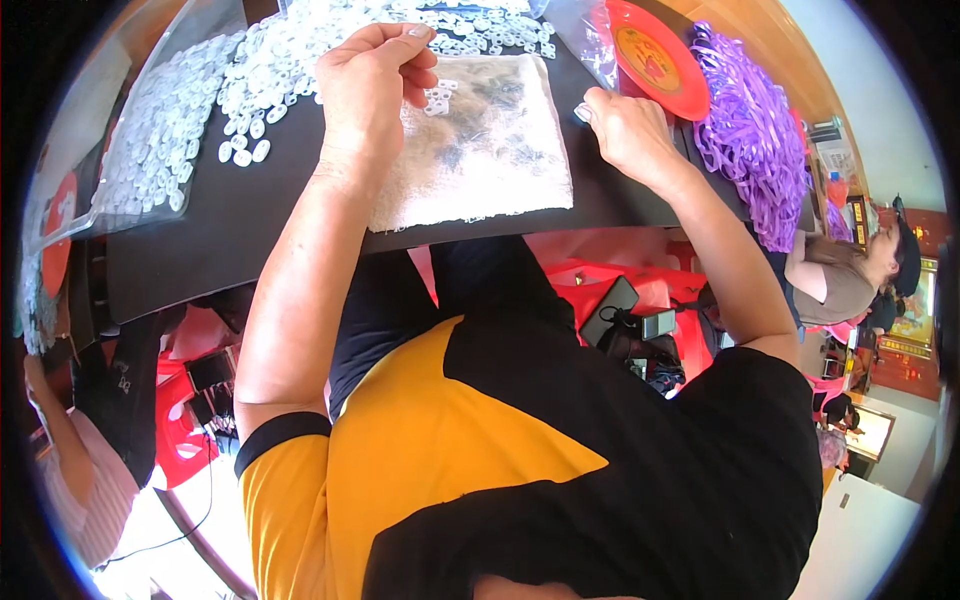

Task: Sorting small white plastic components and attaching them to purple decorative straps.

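Note:
A white cloth (500, 170) with grey smudges lies on the dark tabletop before me. A few small white oval plastic pieces with holes (438, 98) rest on its upper left part. My left hand (372, 85) is over the cloth's left edge, thumb and forefinger pinched, the other fingers curled. Just right of the cloth, my right hand (632, 135) is closed, with thumb and forefinger pressed together. What either hand holds, if anything, is too small to make out. A big heap of the same white plastic pieces (285, 60) spreads beyond my left hand.
Further left, a clear plastic bag (150, 140) holds more white pieces. An orange-red plate (690, 95) stands beyond my right hand, beside a clear bag (585, 45). A tangled pile of purple ribbon (755, 130) is at the right. People sit on both sides.

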The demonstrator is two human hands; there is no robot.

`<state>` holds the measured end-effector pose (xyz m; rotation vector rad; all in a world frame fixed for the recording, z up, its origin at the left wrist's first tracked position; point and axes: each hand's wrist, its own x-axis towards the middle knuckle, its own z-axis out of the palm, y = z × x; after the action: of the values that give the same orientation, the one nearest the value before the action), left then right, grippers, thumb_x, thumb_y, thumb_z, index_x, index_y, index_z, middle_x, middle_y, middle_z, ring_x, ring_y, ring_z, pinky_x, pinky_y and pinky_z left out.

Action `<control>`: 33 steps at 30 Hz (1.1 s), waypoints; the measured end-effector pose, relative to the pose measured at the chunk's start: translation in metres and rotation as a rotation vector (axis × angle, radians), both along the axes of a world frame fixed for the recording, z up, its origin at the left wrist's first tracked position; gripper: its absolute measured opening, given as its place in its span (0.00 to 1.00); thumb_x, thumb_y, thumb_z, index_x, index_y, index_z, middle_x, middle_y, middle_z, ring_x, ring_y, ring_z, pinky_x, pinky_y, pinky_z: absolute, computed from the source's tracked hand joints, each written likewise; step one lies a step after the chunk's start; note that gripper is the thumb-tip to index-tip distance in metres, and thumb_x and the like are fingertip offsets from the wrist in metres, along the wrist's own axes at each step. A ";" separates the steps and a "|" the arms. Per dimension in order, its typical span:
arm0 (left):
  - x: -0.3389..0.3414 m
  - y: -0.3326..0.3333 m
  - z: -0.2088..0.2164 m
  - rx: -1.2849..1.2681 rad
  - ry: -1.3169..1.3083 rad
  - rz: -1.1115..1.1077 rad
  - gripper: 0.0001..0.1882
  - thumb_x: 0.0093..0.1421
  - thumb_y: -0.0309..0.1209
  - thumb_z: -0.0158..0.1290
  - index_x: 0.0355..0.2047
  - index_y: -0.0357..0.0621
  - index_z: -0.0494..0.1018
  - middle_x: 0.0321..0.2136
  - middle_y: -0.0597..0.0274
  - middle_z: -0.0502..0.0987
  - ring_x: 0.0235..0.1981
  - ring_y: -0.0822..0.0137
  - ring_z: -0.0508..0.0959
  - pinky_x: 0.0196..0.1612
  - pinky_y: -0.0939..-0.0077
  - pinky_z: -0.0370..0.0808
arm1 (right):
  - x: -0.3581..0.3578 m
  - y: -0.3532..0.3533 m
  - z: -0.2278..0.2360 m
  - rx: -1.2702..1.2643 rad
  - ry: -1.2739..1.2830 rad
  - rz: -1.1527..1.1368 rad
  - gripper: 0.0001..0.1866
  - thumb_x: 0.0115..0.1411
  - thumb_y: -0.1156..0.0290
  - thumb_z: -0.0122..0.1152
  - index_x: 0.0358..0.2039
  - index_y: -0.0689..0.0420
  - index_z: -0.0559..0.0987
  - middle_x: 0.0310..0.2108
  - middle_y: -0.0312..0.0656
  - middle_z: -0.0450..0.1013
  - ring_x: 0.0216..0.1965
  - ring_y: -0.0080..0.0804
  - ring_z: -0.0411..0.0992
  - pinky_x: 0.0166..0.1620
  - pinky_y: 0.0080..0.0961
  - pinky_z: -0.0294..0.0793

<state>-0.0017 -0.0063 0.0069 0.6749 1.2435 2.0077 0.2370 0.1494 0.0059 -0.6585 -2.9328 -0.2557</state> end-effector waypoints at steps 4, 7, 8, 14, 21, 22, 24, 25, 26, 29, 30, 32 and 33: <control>0.001 0.000 0.001 0.004 0.015 -0.002 0.05 0.58 0.25 0.56 0.30 0.33 0.77 0.20 0.60 0.76 0.18 0.74 0.73 0.19 0.82 0.67 | -0.002 0.003 0.002 -0.046 -0.065 -0.007 0.06 0.59 0.72 0.51 0.30 0.61 0.70 0.23 0.54 0.72 0.27 0.58 0.72 0.29 0.50 0.67; 0.001 -0.003 0.001 -0.046 0.052 -0.013 0.09 0.61 0.27 0.53 0.36 0.32 0.77 0.23 0.61 0.76 0.23 0.71 0.74 0.25 0.80 0.68 | -0.006 0.002 0.008 -0.031 -0.069 0.041 0.06 0.54 0.74 0.51 0.29 0.62 0.73 0.21 0.56 0.73 0.25 0.55 0.74 0.28 0.48 0.71; 0.001 -0.003 0.001 -0.049 0.087 0.005 0.09 0.61 0.27 0.53 0.36 0.32 0.77 0.23 0.61 0.76 0.23 0.71 0.74 0.25 0.80 0.68 | -0.006 0.004 0.007 -0.030 -0.093 0.036 0.06 0.56 0.73 0.51 0.30 0.62 0.73 0.22 0.56 0.73 0.26 0.56 0.74 0.28 0.48 0.71; 0.004 -0.001 0.000 0.009 0.062 0.019 0.05 0.59 0.25 0.55 0.31 0.33 0.77 0.20 0.60 0.76 0.18 0.74 0.73 0.19 0.82 0.68 | -0.009 -0.004 0.010 -0.062 -0.072 0.032 0.08 0.59 0.71 0.52 0.30 0.63 0.75 0.22 0.55 0.74 0.27 0.56 0.74 0.29 0.48 0.71; 0.009 0.001 -0.004 -0.032 0.134 0.035 0.07 0.59 0.26 0.54 0.33 0.34 0.78 0.21 0.63 0.76 0.20 0.75 0.73 0.21 0.83 0.67 | -0.012 -0.003 0.010 -0.089 -0.176 -0.036 0.10 0.60 0.69 0.52 0.31 0.63 0.77 0.25 0.58 0.74 0.30 0.56 0.75 0.31 0.49 0.70; 0.009 0.000 -0.003 -0.044 0.160 0.041 0.08 0.59 0.26 0.53 0.34 0.34 0.78 0.23 0.62 0.76 0.21 0.74 0.73 0.22 0.81 0.67 | -0.012 -0.003 0.009 -0.086 -0.174 -0.036 0.10 0.60 0.69 0.52 0.31 0.63 0.77 0.25 0.58 0.74 0.30 0.56 0.75 0.31 0.49 0.70; 0.009 0.000 -0.002 -0.030 0.172 0.045 0.07 0.59 0.26 0.54 0.34 0.34 0.78 0.22 0.62 0.76 0.21 0.74 0.73 0.22 0.82 0.67 | -0.012 -0.002 0.008 -0.101 -0.117 -0.043 0.12 0.61 0.66 0.52 0.28 0.63 0.74 0.24 0.57 0.73 0.30 0.59 0.72 0.30 0.50 0.66; 0.009 0.000 -0.001 -0.019 0.182 0.050 0.07 0.59 0.26 0.54 0.34 0.34 0.78 0.22 0.62 0.76 0.21 0.75 0.73 0.22 0.82 0.67 | -0.011 -0.001 0.006 -0.096 -0.117 -0.044 0.12 0.61 0.66 0.52 0.28 0.63 0.74 0.24 0.57 0.73 0.30 0.59 0.72 0.30 0.50 0.66; 0.009 0.001 -0.002 -0.014 0.182 0.050 0.07 0.59 0.26 0.54 0.34 0.34 0.78 0.22 0.62 0.76 0.21 0.75 0.73 0.22 0.82 0.67 | -0.009 0.000 0.004 -0.092 -0.090 -0.033 0.13 0.61 0.65 0.53 0.27 0.63 0.74 0.23 0.56 0.72 0.27 0.56 0.72 0.29 0.49 0.66; 0.009 0.001 0.000 -0.038 0.209 0.043 0.07 0.59 0.27 0.55 0.34 0.35 0.78 0.22 0.64 0.76 0.21 0.76 0.73 0.22 0.83 0.67 | -0.002 0.007 0.007 -0.262 0.063 -0.046 0.14 0.61 0.64 0.55 0.26 0.63 0.74 0.19 0.49 0.70 0.22 0.44 0.71 0.27 0.41 0.66; 0.010 0.000 0.000 -0.053 0.235 0.046 0.07 0.59 0.27 0.56 0.34 0.35 0.78 0.22 0.65 0.76 0.21 0.77 0.73 0.22 0.84 0.67 | -0.003 0.005 0.012 -0.447 0.189 -0.079 0.14 0.61 0.64 0.56 0.25 0.63 0.74 0.16 0.43 0.68 0.19 0.35 0.69 0.25 0.35 0.66; 0.011 -0.001 -0.001 -0.077 0.369 0.021 0.07 0.60 0.28 0.55 0.35 0.39 0.78 0.23 0.68 0.76 0.22 0.80 0.72 0.24 0.86 0.68 | -0.002 0.000 0.020 -0.870 0.303 -0.290 0.12 0.61 0.65 0.58 0.25 0.60 0.75 0.16 0.31 0.63 0.19 0.20 0.63 0.24 0.21 0.62; 0.017 0.001 -0.003 -0.086 0.453 0.007 0.06 0.60 0.28 0.55 0.36 0.41 0.79 0.23 0.69 0.76 0.23 0.81 0.72 0.26 0.87 0.68 | 0.002 -0.006 0.024 -1.025 0.435 -0.239 0.11 0.61 0.66 0.59 0.25 0.60 0.75 0.17 0.30 0.63 0.20 0.19 0.63 0.25 0.18 0.61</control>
<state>0.0149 -0.0049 0.0044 1.1252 1.5791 1.8513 0.2390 0.1434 0.0296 -0.9863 -2.3756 1.2659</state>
